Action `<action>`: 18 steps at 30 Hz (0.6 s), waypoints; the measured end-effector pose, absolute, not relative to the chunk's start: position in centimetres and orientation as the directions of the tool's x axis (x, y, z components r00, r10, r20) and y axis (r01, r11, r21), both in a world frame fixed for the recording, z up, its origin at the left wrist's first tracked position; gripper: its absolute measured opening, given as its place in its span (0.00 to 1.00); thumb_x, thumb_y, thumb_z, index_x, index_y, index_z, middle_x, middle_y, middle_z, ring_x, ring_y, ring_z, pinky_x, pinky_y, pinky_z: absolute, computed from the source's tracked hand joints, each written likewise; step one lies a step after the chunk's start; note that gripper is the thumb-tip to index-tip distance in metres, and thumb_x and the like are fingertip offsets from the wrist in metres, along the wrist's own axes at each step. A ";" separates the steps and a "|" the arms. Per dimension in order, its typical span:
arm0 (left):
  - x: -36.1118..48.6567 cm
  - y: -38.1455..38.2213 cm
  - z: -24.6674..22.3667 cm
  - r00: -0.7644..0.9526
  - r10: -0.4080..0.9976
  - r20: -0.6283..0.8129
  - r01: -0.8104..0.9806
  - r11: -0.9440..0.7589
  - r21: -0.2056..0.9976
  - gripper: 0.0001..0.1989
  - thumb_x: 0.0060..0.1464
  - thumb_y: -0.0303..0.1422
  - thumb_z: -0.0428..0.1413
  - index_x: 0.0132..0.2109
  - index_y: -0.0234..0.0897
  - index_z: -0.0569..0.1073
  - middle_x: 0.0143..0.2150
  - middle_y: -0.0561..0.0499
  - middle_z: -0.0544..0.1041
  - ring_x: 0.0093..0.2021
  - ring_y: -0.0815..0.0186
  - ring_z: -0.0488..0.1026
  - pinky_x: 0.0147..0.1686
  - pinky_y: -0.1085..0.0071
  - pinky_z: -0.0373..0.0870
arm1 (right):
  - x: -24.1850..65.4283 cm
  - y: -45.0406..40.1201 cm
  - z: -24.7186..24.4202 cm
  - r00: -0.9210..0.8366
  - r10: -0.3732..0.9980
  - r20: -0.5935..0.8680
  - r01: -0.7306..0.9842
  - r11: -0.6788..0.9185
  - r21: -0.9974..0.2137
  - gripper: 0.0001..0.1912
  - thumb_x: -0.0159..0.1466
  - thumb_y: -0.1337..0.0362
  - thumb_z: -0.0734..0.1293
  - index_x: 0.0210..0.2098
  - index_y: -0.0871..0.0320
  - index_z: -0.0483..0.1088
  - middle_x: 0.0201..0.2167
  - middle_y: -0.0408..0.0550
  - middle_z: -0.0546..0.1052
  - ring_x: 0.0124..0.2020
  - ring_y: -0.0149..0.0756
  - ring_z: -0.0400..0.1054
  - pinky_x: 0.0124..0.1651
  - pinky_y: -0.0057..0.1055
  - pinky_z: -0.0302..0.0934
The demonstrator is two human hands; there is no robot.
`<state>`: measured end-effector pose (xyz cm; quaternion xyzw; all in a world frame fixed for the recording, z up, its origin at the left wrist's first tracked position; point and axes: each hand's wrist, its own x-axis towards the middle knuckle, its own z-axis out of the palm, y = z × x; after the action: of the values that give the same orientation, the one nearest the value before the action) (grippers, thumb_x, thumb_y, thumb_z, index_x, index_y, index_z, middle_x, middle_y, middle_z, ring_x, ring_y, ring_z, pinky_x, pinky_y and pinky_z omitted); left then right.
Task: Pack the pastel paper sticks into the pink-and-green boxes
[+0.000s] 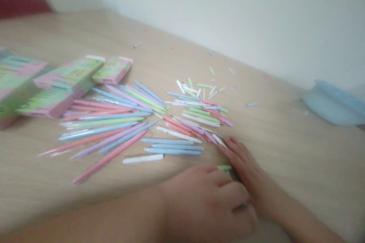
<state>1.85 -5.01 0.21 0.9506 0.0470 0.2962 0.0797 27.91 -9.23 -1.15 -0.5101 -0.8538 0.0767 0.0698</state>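
"Judging by size first, how would the boxes (68, 78) be handled?"

"As light, fairly stiff card, probably; they are best gripped across the narrow sides, so that the walls are not crushed."

"And the long pastel sticks (111, 156), fanned out on the table (285, 133)?"

"A glossy look is given by some, so slipperiness should be expected. Each is best pinched at mid-length, with the pointed tip spared."

"The short sticks (201, 111)?"

"Those are heaped between the long ones and the right hand (249, 165). They look light and perhaps brittle; fingertips are needed, as they are for the scraps (211, 70) beyond."

"How are the hands held?"

"The right is laid low and unclenched, its fingers stretched toward the heap's near end. The left (205, 201) is curled; whether anything is grasped cannot be told."

"What is obscured?"

"The leftmost box (17, 83) is cut off by the frame, and everything is softened by blur. A green piece (224, 167) is partly covered between the hands, and only a dark bluish speck (242, 206) is shown among the left fingers."
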 end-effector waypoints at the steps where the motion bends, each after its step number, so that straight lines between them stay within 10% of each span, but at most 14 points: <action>1: 1.9 -5.1 0.0 0.807 0.126 0.576 0.038 -0.986 0.163 0.07 0.71 0.32 0.53 0.47 0.41 0.77 0.41 0.52 0.75 0.38 0.63 0.70 0.35 0.62 0.65 | 27.6 -8.7 -1.2 -0.481 0.876 0.029 0.857 0.477 -0.197 0.44 0.70 0.57 0.65 0.79 0.45 0.41 0.80 0.54 0.48 0.79 0.59 0.41 0.75 0.69 0.44; 10: 1.7 -5.0 -0.2 0.813 0.099 0.574 0.025 -0.990 0.136 0.06 0.70 0.31 0.55 0.47 0.41 0.77 0.40 0.53 0.72 0.38 0.62 0.70 0.38 0.61 0.67 | 28.1 -6.2 -1.1 -0.351 0.916 0.196 0.886 0.393 -0.247 0.33 0.74 0.55 0.64 0.75 0.46 0.53 0.79 0.53 0.52 0.78 0.51 0.47 0.75 0.58 0.53; 18: 1.5 -4.8 0.1 0.864 0.095 0.495 0.032 -0.991 0.134 0.06 0.71 0.32 0.54 0.50 0.42 0.76 0.42 0.51 0.72 0.38 0.62 0.69 0.34 0.62 0.66 | 43.6 -15.0 -2.3 0.216 0.960 0.177 0.972 -0.196 -0.128 0.42 0.72 0.37 0.57 0.75 0.56 0.56 0.76 0.64 0.57 0.76 0.65 0.50 0.73 0.69 0.49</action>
<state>1.50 -4.80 0.10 0.9635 0.0328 0.2588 0.0605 43.59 -14.96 -2.31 -0.7726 -0.6253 -0.0288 0.1061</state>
